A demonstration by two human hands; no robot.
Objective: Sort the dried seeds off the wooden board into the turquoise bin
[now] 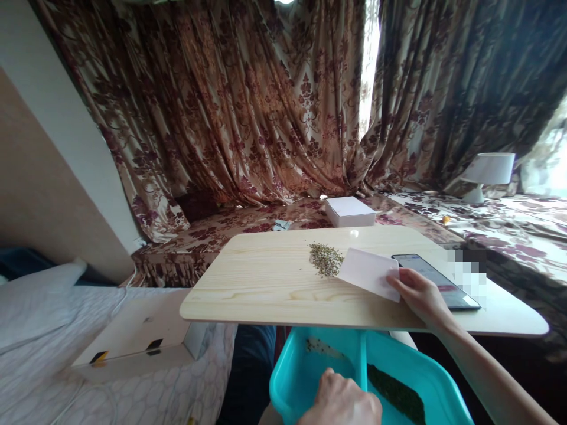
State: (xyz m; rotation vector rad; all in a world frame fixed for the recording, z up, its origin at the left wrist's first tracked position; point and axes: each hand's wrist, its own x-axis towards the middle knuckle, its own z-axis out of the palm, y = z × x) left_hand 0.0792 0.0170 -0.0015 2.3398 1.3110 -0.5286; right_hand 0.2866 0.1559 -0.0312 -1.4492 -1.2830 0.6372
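Note:
My right hand (419,292) pinches the right end of a sheet of white paper (367,274) just over the wooden table (248,283). The sheet's left edge meets a small heap of greenish-brown seeds or dried bits (326,260). At the bottom, my left hand (341,398) is closed, knuckles up, over the left compartment of a turquoise divided bin (283,378). Its fingers curl out of sight, so what they hold cannot be made out. Few bits lie in that left compartment; a dark green mass (396,394) lies in the right one.
A tablet (436,282) lies on the table right of the paper, partly behind my hand. A white box (349,211) stands beyond the far edge. A flat white box (137,330) rests on the bed at left. A lamp (487,171) stands at the far right.

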